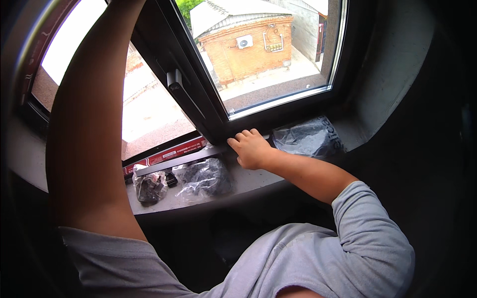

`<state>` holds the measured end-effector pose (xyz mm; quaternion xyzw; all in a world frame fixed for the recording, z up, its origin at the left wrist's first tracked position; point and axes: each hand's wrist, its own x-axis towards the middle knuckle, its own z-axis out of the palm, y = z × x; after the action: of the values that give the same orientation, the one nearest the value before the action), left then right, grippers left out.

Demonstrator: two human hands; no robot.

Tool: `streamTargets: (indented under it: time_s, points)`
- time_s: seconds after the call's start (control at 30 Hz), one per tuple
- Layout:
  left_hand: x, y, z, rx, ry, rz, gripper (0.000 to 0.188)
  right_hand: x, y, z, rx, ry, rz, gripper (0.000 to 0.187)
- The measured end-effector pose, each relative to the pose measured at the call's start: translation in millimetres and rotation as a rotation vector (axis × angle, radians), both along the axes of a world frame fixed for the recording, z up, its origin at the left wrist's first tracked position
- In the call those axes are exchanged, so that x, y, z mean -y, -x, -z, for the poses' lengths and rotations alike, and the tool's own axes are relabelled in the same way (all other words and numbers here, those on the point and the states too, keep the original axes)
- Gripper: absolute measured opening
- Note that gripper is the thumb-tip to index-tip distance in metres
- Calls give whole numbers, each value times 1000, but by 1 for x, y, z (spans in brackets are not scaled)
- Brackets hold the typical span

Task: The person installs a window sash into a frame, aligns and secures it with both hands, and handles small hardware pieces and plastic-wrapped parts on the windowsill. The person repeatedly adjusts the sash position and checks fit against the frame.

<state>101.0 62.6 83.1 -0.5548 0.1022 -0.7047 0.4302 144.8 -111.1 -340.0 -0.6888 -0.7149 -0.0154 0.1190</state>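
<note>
We are looking down at a dark window frame above a pale sill. Our right hand is resting by its lower corner, fingers bent and close together; we cannot tell whether they are gripping anything. Our left forearm is reaching beyond the top edge, hiding that hand's state from us. We are judging that a shifting sash could be pinching those fingers, and that a sweeping right forearm could be knocking the plastic-wrapped bundle beside it off the sill.
</note>
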Motion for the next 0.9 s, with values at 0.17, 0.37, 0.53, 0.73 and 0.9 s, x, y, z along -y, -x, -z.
streamTargets:
  time_s: [0.17,0.37,0.53,0.73,0.9]
  points:
    - [-23,-4,7,4,157,-56,35,-11,-6,-8,-74,19,-6,35]
    - [-27,-5,5,-55,226,-123,42,-1,-16,-1,-174,77,-17,34]
    - [-12,-3,-12,-59,20,-100,40,10,-15,-3,-174,17,32,41]
    - [4,7,-13,-94,-66,-58,30,93,-60,-47,-150,-338,-29,37]
    - [7,6,-9,-105,38,-80,33,184,-120,-67,-185,-550,145,32]
